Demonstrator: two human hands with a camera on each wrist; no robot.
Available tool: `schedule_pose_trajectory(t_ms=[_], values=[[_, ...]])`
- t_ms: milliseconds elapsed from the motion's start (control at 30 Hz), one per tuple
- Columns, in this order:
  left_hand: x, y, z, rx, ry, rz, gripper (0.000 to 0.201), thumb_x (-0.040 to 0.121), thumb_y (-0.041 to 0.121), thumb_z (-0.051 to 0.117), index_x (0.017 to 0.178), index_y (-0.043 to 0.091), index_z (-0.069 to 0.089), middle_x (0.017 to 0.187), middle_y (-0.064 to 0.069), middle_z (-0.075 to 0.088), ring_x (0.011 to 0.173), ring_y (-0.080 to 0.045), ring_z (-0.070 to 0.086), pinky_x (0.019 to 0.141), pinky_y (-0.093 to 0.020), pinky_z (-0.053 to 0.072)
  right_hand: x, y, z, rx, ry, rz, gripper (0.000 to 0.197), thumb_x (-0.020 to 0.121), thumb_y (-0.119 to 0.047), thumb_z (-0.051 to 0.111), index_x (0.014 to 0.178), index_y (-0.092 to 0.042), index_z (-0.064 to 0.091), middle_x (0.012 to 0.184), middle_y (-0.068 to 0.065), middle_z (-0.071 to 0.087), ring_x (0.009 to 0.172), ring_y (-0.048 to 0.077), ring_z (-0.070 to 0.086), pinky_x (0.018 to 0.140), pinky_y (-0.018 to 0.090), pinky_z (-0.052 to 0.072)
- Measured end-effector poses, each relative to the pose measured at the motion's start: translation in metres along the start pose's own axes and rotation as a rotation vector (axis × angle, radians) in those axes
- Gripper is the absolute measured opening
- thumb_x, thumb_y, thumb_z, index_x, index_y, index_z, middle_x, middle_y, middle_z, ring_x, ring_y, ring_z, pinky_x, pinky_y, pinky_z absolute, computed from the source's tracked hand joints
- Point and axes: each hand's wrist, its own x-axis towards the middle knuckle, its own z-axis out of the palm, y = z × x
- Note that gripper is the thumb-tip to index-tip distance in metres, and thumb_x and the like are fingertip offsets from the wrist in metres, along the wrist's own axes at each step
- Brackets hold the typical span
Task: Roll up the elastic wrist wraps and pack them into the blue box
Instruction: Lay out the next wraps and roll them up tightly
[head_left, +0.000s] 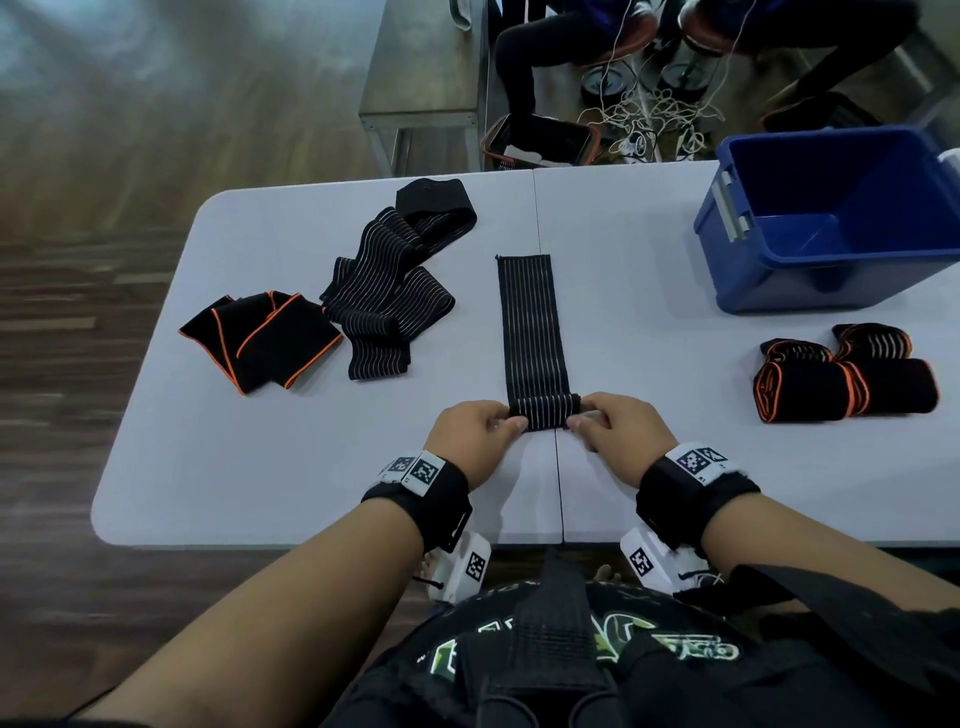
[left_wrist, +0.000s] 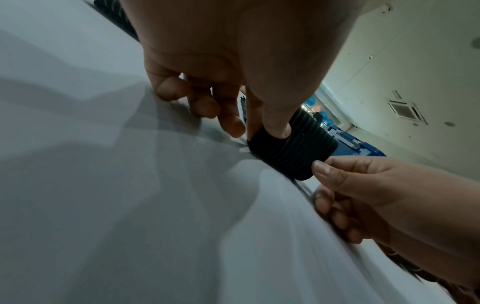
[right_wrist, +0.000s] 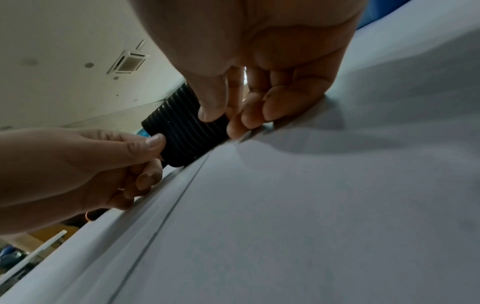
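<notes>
Both hands pinching the rolled end of a black white-striped elastic wrist wrap near the desk's front edge.
Left hand and right hand each pinch one end of the roll; the rest lies flat toward the back edge. Open blue plastic box at back right corner; rolled orange-trimmed black wraps by right edge; unrolled wraps on left of the grey desk.

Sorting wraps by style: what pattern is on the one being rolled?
Black with thin pale lengthwise stripes on the wrap; clearest in the head view.
</notes>
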Motion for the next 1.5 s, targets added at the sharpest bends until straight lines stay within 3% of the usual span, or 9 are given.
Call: schedule_pose_trajectory(t_ms=[233, 400, 567, 700, 933, 1067, 1167, 1333, 1500], values=[[0.006, 0.004, 0.000, -0.088, 0.002, -0.109, 0.049, 0.095, 0.049, 0.060, 0.080, 0.004, 0.072, 0.079, -0.017, 0.071, 0.073, -0.026, 0.065, 0.072, -0.037, 0.054, 0.005, -0.002, 0.003, 0.020, 0.019, 0.054, 0.023, 0.094, -0.039, 0.059, 0.078, -0.024, 0.066, 0.068, -0.004, 0.069, 0.071, 0.013, 0.063, 0.073, 0.032, 0.050], [0.011, 0.004, 0.000, -0.134, 0.031, -0.182, 0.037, 0.088, 0.047, 0.070, 0.078, 0.012, 0.077, 0.077, -0.002, 0.075, 0.075, -0.016, 0.069, 0.072, -0.030, 0.056, 0.003, -0.009, 0.000, -0.067, 0.009, 0.066, 0.027, 0.095, -0.041, 0.060, 0.076, -0.022, 0.065, 0.076, -0.005, 0.066, 0.077, 0.015, 0.061, 0.073, 0.031, 0.048], [0.013, 0.009, 0.001, -0.201, 0.128, -0.166, 0.030, 0.079, 0.035, 0.081, 0.104, 0.021, 0.072, 0.085, 0.007, 0.075, 0.085, -0.008, 0.071, 0.085, -0.028, 0.057, 0.005, -0.018, 0.001, -0.054, 0.115, 0.080, 0.016, 0.088, -0.031, 0.070, 0.089, -0.017, 0.064, 0.087, -0.005, 0.066, 0.084, 0.014, 0.061, 0.076, 0.028, 0.046], [0.013, 0.013, 0.001, -0.234, 0.157, -0.147, 0.017, 0.088, 0.030, 0.073, 0.102, 0.022, 0.071, 0.086, 0.005, 0.074, 0.086, -0.011, 0.071, 0.090, -0.034, 0.057, 0.010, -0.020, 0.002, 0.012, 0.139, 0.086, 0.013, 0.087, -0.025, 0.070, 0.091, -0.022, 0.058, 0.088, -0.004, 0.065, 0.084, 0.018, 0.065, 0.082, 0.033, 0.054], [0.006, 0.015, 0.000, -0.152, 0.151, -0.047, 0.016, 0.093, 0.021, 0.066, 0.107, 0.029, 0.063, 0.073, 0.006, 0.071, 0.076, -0.006, 0.066, 0.076, -0.027, 0.052, 0.005, -0.023, 0.002, -0.008, 0.121, 0.016, 0.021, 0.093, -0.017, 0.060, 0.112, -0.023, 0.054, 0.088, -0.001, 0.067, 0.080, 0.014, 0.062, 0.073, 0.027, 0.045], [0.008, 0.016, -0.001, 0.114, 0.069, 0.053, 0.029, 0.100, 0.022, 0.053, 0.126, 0.022, 0.066, 0.104, 0.000, 0.074, 0.099, -0.017, 0.067, 0.093, -0.035, 0.053, 0.005, -0.024, 0.006, -0.199, 0.075, -0.019, 0.035, 0.096, -0.029, 0.057, 0.129, -0.016, 0.056, 0.109, 0.006, 0.066, 0.102, 0.023, 0.060, 0.088, 0.031, 0.047], [0.008, 0.014, -0.002, 0.242, 0.003, 0.096, 0.042, 0.099, 0.016, 0.046, 0.139, 0.023, 0.057, 0.120, -0.005, 0.062, 0.111, -0.024, 0.061, 0.098, -0.038, 0.050, 0.002, -0.024, 0.005, -0.276, -0.010, -0.054, 0.057, 0.085, -0.042, 0.070, 0.134, -0.019, 0.053, 0.113, 0.004, 0.060, 0.102, 0.022, 0.060, 0.091, 0.035, 0.050], [0.007, 0.002, -0.001, 0.254, -0.042, 0.116, 0.057, 0.091, 0.031, 0.066, 0.145, 0.032, 0.048, 0.114, 0.001, 0.054, 0.107, -0.020, 0.056, 0.095, -0.036, 0.050, 0.001, -0.023, 0.000, -0.329, -0.056, -0.047, 0.057, 0.088, -0.031, 0.068, 0.140, -0.021, 0.047, 0.116, 0.004, 0.056, 0.107, 0.024, 0.059, 0.093, 0.037, 0.049], [0.010, 0.002, 0.002, 0.193, -0.034, 0.101, 0.041, 0.102, 0.038, 0.049, 0.141, 0.026, 0.053, 0.107, -0.003, 0.058, 0.102, -0.024, 0.057, 0.091, -0.037, 0.048, 0.002, -0.029, 0.000, -0.234, -0.055, -0.016, 0.042, 0.100, -0.034, 0.051, 0.138, -0.016, 0.050, 0.119, 0.007, 0.063, 0.109, 0.025, 0.059, 0.089, 0.032, 0.044]])
